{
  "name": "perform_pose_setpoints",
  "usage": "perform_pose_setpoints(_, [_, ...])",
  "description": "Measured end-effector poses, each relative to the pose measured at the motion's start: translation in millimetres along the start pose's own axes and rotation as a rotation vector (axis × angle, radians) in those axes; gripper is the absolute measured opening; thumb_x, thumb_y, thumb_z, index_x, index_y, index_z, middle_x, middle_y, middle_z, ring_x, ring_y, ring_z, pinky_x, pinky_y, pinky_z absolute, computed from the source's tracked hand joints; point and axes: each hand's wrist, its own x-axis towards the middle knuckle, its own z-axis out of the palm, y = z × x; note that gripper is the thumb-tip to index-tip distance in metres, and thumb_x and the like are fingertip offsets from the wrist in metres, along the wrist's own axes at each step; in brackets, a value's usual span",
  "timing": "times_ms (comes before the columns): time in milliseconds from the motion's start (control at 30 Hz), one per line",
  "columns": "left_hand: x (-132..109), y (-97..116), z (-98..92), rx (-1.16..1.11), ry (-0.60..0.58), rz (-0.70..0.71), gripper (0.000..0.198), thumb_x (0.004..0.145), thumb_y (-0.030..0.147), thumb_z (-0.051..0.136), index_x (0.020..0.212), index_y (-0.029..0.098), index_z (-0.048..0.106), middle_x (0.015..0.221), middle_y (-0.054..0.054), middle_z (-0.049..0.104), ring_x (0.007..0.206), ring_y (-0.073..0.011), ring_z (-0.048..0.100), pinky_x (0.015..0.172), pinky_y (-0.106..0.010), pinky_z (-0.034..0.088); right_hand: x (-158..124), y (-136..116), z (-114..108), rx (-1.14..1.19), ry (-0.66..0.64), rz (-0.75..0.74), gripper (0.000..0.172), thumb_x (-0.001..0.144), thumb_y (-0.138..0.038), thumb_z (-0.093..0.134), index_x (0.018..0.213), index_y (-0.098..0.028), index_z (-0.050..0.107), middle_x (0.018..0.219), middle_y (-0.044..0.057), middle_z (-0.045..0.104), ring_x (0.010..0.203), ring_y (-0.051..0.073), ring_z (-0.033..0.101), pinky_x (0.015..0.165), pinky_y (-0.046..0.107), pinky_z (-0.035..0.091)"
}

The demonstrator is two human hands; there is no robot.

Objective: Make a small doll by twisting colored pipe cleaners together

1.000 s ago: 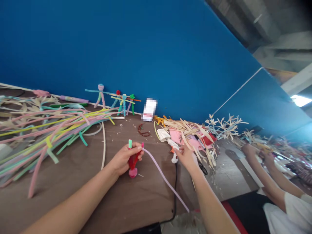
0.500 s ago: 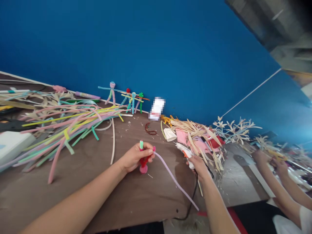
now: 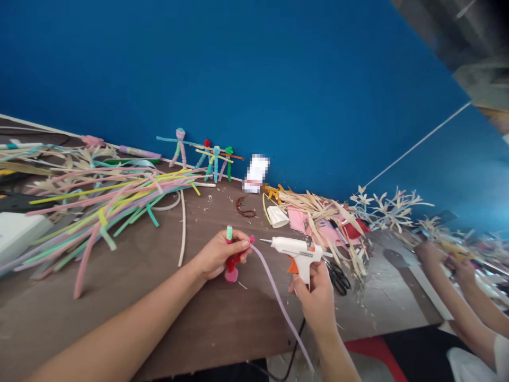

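Note:
Between the fingers of my left hand (image 3: 225, 253) is a small pipe-cleaner figure (image 3: 231, 273), red and pink with a mint-green tip. A long lilac pipe cleaner (image 3: 274, 289) trails from a pink bit at those fingertips down toward the table's front edge. My right hand (image 3: 316, 294) is wrapped round the grip of a white hot glue gun (image 3: 296, 249) with an orange trigger. The gun's nozzle points left, a short way from the pink bit and apart from it. Black scissors (image 3: 338, 278) lie just right of my right hand.
Loose pipe cleaners (image 3: 115, 201) spread over the left. Several pipe-cleaner figures (image 3: 217, 159) stand against the blue wall. Pale strips (image 3: 314, 209), pink paper (image 3: 297, 218) and a brown bead string (image 3: 244, 208) lie behind my hands. At right are a co-worker's hands (image 3: 431, 260).
My right hand has lifted the glue gun and turned it level, bringing its nozzle leftward near my left fingers. The scissors now show more fully. My left hand has hardly moved.

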Motion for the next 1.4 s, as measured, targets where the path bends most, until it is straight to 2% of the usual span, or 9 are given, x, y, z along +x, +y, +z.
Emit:
perform_pose_setpoints(200, [0.6,-0.1,-0.5,-0.012,0.010,-0.008,0.020,0.059,0.027,0.070,0.064,0.012,0.058,0.055,0.000,0.059,0.044,-0.0070,0.052,0.044,-0.018,0.041,-0.5,-2.2,3.8,-0.043,-0.038,-0.040,0.032,0.071,-0.017,0.052,0.101,-0.019,0.040,0.083,0.005,0.061,0.060,0.014,0.057,0.046,0.022,0.049])
perform_pose_setpoints(333, [0.4,-0.4,-0.4,-0.011,0.002,-0.015,0.020,0.058,0.027,0.071,0.063,0.012,0.058,0.055,0.000,0.060,0.044,-0.0071,0.053,0.043,-0.018,0.041,-1.9,-3.4,5.0,-0.059,-0.040,-0.042,0.036,0.071,-0.015,0.051,0.104,-0.019,0.039,0.082,0.005,0.061,0.058,0.013,0.056,0.046,0.022,0.049])
perform_pose_setpoints(500, [0.4,-0.5,-0.7,-0.011,-0.010,-0.011,0.019,0.059,0.026,0.070,0.061,0.012,0.058,0.055,0.000,0.060,0.044,-0.0065,0.052,0.044,-0.017,0.042,-1.5,-4.4,5.3,-0.072,-0.049,-0.046,0.037,0.071,-0.015,0.051,0.105,-0.019,0.040,0.085,0.006,0.062,0.066,0.015,0.059,0.052,0.023,0.049])
perform_pose_setpoints(967, [2.0,-1.3,-1.8,0.011,0.027,-0.005,0.019,0.059,0.027,0.070,0.060,0.011,0.058,0.056,-0.001,0.061,0.043,-0.0070,0.052,0.042,-0.018,0.042,-5.8,-6.7,4.1,-0.261,0.047,-0.165,0.039,0.070,-0.016,0.053,0.107,-0.018,0.042,0.093,0.010,0.063,0.084,0.019,0.061,0.071,0.028,0.049])
perform_pose_setpoints(1200, [2.2,-1.1,-2.2,0.007,0.021,-0.008,0.019,0.059,0.025,0.070,0.059,0.011,0.058,0.057,-0.002,0.061,0.044,-0.0067,0.053,0.042,-0.017,0.041,-7.2,-2.9,2.4,-0.308,0.052,-0.194,0.036,0.071,-0.016,0.052,0.106,-0.018,0.042,0.095,0.010,0.062,0.085,0.019,0.061,0.075,0.029,0.047])
perform_pose_setpoints(1400, [1.9,-0.9,-2.0,0.009,0.029,-0.003,0.019,0.059,0.025,0.070,0.059,0.011,0.057,0.057,-0.002,0.061,0.043,-0.0066,0.053,0.043,-0.016,0.041,-8.1,-3.5,3.2,-0.311,0.067,-0.185,0.032,0.072,-0.020,0.053,0.103,-0.018,0.045,0.091,0.010,0.063,0.081,0.019,0.061,0.072,0.029,0.048])
